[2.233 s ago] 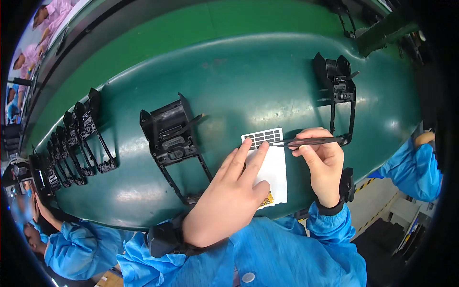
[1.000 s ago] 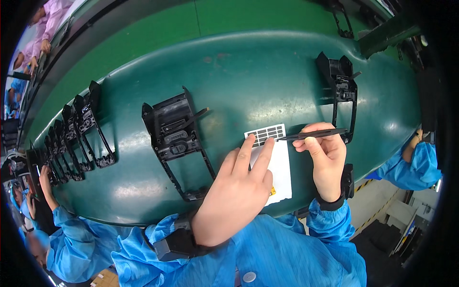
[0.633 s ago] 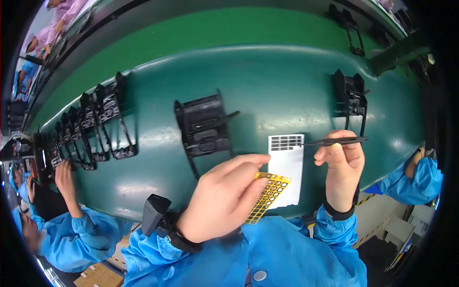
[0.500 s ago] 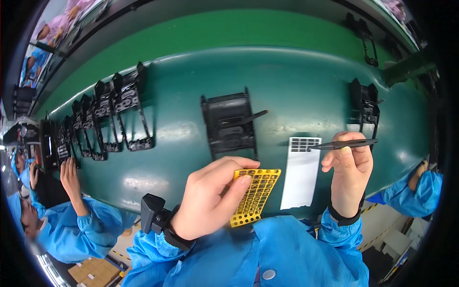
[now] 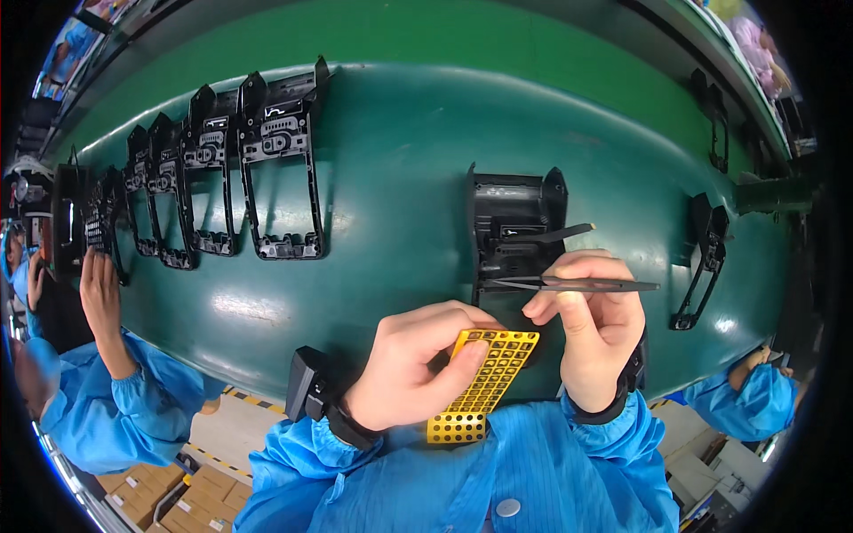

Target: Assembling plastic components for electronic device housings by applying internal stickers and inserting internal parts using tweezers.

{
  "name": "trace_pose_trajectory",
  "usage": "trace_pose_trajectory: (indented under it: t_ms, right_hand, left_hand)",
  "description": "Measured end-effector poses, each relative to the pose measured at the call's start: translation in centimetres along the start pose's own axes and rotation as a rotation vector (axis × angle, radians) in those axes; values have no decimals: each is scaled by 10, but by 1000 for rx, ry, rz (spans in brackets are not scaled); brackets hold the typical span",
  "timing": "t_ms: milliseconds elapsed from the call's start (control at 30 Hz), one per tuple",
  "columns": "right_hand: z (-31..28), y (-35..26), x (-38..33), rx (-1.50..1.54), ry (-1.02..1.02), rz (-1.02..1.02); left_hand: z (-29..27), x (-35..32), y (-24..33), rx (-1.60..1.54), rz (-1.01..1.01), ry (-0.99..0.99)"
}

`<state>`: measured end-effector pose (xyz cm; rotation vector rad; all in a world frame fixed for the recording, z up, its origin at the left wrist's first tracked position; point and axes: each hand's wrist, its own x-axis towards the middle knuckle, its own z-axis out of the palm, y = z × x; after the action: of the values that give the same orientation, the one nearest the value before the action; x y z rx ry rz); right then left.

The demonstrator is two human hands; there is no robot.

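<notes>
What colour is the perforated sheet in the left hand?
Yellow, with rows of small dark cut-outs: the sheet shows best in the head view.

Glossy green conveyor belt [image 5: 391,160] curving across, light glare on its surface; brown cardboard boxes [image 5: 191,497] on floor, lower left corner

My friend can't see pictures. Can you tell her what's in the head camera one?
Two bare hands work over a green belt: the left hand holds a yellow perforated sheet, the right hand holds black tweezers. A black plastic frame lies behind them.
</notes>
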<state>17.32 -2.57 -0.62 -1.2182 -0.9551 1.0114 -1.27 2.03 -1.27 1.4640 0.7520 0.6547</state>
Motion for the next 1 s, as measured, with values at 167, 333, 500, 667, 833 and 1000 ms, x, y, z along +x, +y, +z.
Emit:
trace_pose_trajectory:
  t_ms: [167,333,500,667,833,1000]
  right_hand:
    - [1,2,-2,-78,4,-25]
    - [1,4,-1,-149,-22,-60]
    - [0,4,0,-170,-25,-74]
    - [0,4,-1,-160,-29,-59]
    - [0,3,-1,-170,-33,-45]
    - [0,1,-1,-179,-49,-52]
  left_hand:
    - [1,0,-1,24,-13,-21]
    - [2,1,-4,18,68,9]
    - [1,1,-1,20,15,-11]
    - [1,1,-1,24,16,-28]
    - [1,1,-2,19,16,-20]
    - [0,1,-3,19,22,-24]
